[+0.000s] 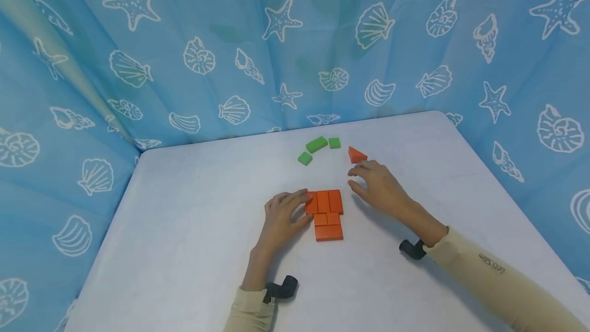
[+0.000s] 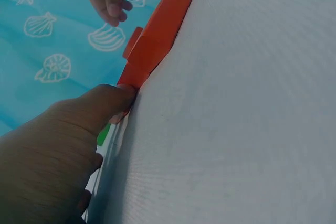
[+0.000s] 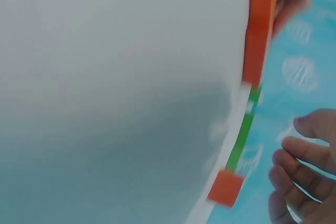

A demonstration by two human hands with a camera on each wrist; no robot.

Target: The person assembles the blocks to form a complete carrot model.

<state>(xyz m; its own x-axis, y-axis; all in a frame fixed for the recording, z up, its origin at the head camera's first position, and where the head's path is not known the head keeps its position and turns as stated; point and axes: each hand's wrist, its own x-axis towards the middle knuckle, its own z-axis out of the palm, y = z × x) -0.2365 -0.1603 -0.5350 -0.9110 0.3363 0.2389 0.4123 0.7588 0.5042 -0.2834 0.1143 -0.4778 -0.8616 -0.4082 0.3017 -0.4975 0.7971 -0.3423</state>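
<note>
In the head view, a flat arrangement of orange blocks lies on the white table: a row of three upright blocks (image 1: pixel 323 202), two small blocks (image 1: pixel 327 219) below, and a wider block (image 1: pixel 329 233) at the near end. My left hand (image 1: pixel 282 222) is at its left side, pinching the leftmost orange block (image 1: pixel 312 205) between the forefinger at the far end and the thumb at the near end. The left wrist view shows that thumb (image 2: pixel 105 106) against the orange edge. My right hand (image 1: pixel 380 188) holds nothing, fingers loosely bent, just nearer than an orange wedge-shaped block (image 1: pixel 357 156).
Beyond the arrangement lie a long green block (image 1: pixel 316 144) and two small green blocks, one on the right (image 1: pixel 334 143) and one on the left (image 1: pixel 305 158). A blue curtain (image 1: pixel 286 55) with white shells and starfish surrounds the white tabletop (image 1: pixel 198 209).
</note>
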